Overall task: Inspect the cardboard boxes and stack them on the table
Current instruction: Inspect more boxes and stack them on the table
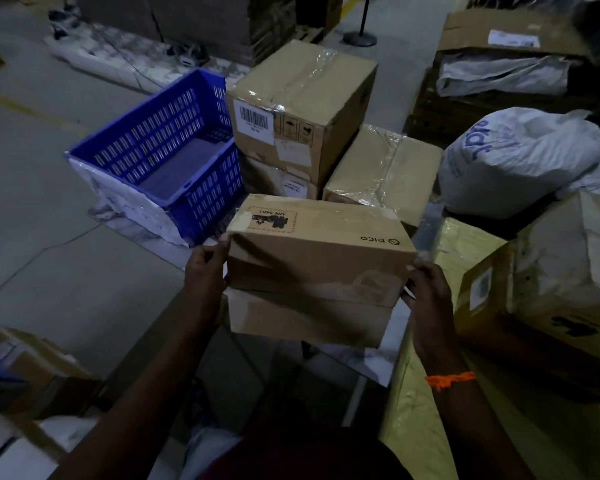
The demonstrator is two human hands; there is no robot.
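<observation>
concrete floor (49, 209) surrounds cardboard boxes (302, 109) and a blue crate (146, 140).

Two bare forearms in shot, running up to the left hand (205, 271) and right hand (430, 289). There's an orange thread band (450, 380) round the right wrist, slightly frayed. At the bottom edge, a dark maroon garment (302, 455) covers the torso.

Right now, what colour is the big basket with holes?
The basket is blue, seen best in the head view.
</observation>
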